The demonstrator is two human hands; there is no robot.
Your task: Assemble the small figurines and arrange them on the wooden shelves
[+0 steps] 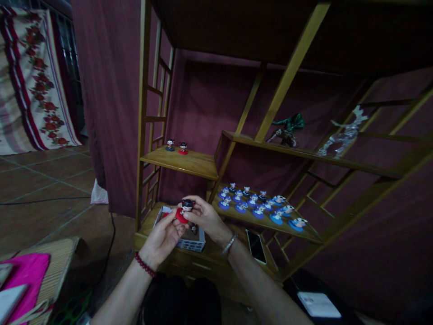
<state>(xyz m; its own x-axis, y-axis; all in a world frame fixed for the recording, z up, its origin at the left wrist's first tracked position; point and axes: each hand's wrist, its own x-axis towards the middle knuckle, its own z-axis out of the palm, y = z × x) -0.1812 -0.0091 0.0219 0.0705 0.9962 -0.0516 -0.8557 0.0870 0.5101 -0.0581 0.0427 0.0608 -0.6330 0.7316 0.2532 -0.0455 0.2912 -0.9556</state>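
Observation:
Both hands hold one small figurine (187, 206) with black hair and a red round base. My left hand (166, 238) has its fingers closed at the red base, and my right hand (208, 221) pinches the figurine from the other side. Below them a shallow box (191, 245) sits on the lower shelf, partly hidden by my hands. Inside it a small figurine (193, 228) and something red can be glimpsed. On the shelf above stand two similar figurines, one with a dark base (170, 145) and one with a red base (183, 148).
Rows of purple and blue figurines (241, 206) fill the shelf to the right, with a phone (256, 246) lying below. A green-and-brown statuette (288, 130) and a clear deer-like ornament (344, 133) stand higher. Wooden posts (292, 67) divide the shelving. A woven mat-topped surface (61, 259) is at left.

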